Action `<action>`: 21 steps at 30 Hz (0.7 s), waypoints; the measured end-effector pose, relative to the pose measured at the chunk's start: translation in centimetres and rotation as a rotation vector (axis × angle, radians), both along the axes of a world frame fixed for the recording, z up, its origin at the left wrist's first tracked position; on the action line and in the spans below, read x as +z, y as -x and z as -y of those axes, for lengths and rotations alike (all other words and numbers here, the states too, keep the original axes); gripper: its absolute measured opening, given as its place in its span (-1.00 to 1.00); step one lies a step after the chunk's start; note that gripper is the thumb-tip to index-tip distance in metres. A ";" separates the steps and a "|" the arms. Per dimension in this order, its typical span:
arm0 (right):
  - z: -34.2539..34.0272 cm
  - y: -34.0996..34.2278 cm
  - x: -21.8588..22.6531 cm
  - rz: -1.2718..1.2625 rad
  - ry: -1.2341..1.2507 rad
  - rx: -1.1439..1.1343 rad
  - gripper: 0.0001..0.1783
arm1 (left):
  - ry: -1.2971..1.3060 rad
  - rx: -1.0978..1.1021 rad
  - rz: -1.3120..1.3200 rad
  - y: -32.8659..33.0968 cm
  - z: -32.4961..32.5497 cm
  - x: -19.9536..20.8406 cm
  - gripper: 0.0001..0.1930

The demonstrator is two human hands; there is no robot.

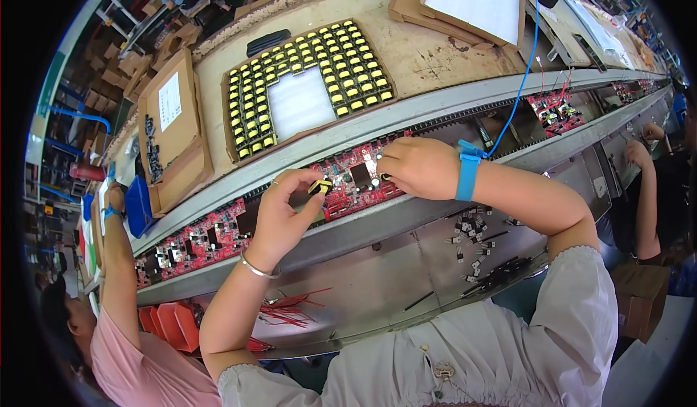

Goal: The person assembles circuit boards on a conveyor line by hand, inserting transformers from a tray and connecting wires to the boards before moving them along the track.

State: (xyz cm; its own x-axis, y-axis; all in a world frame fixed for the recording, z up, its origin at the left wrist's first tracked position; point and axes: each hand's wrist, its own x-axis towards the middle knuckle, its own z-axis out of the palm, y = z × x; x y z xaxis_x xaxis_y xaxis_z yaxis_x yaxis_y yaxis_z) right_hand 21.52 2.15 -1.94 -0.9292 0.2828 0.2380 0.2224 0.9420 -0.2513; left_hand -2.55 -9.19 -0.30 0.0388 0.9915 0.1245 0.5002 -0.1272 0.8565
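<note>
My left hand (pixel 282 214) pinches a small transformer (pixel 320 187) with yellow winding and black base between thumb and forefinger. It hovers at the near edge of a red circuit board (pixel 340 166) on the conveyor rail. My right hand (pixel 422 167), with a blue wrist strap (pixel 468 174), bends its fingers down over the same board. At those fingertips a bit of another black-and-yellow transformer (pixel 385 177) shows; the fingers cover most of it. Beyond the rail lies a tray (pixel 301 102) with rows of such transformers around a bare white patch.
Black three-legged components (pixel 470 234) and red wires (pixel 290 310) lie on the metal shelf nearer me. A blue cord (pixel 520 91) runs from my strap. Open cartons (pixel 174 127) stand on the bench. A co-worker's arm (pixel 118 254) reaches in at left; another person's hands (pixel 640 153) are at right.
</note>
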 end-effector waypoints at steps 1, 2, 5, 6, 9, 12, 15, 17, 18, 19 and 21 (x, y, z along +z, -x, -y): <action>-0.1 -0.1 0.2 -0.005 0.017 0.023 -0.75 | 0.000 -0.001 -0.001 -0.1 -0.1 0.1 -0.75; -0.1 -0.1 0.1 -0.005 0.017 0.023 -0.75 | -0.017 -0.006 -0.016 -0.2 -0.1 0.2 -0.75; -0.2 -0.2 -0.2 0.009 0.093 -0.032 -0.74 | -0.025 -0.009 -0.025 -0.6 -0.2 0.5 -0.75; -0.5 -0.3 -0.3 -0.008 0.059 0.026 -0.74 | -0.016 -0.008 -0.019 -0.7 -0.2 0.6 -0.75; -0.8 -0.4 -0.4 -0.026 0.026 0.085 -0.74 | -0.029 -0.009 -0.028 -0.8 -0.3 0.5 -0.75; -1.0 -0.3 -0.1 0.001 -0.029 0.110 -0.74 | -0.061 -0.019 -0.055 -0.6 -0.6 0.4 -0.75; -1.2 -0.2 -0.5 0.029 -0.054 0.120 -0.74 | -0.036 -0.023 -0.049 -0.5 -0.8 -0.3 -0.75; -1.3 0.0 -0.9 0.030 -0.024 0.105 -0.74 | -0.051 -0.022 -0.043 -0.5 -1.0 -0.6 -0.75; -1.4 0.1 -1.0 0.014 0.009 0.097 -0.74 | -0.067 -0.019 -0.041 -0.5 -1.2 -0.7 -0.75; -1.5 0.1 -1.2 -0.002 0.042 0.090 -0.74 | -0.066 -0.020 -0.039 -0.5 -1.4 -0.8 -0.75; -1.8 -0.1 -1.2 0.005 0.034 0.105 -0.73 | -0.090 -0.039 -0.065 -0.5 -1.8 -0.7 -0.73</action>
State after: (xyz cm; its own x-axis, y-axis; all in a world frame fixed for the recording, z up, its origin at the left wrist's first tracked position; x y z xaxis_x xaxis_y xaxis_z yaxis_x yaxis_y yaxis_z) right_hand 21.59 3.92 -3.18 -0.9554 0.1915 0.2250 0.1242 0.9512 -0.2826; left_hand -2.06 -7.41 -0.97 0.0882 0.9739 0.2092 0.5472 -0.2229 0.8068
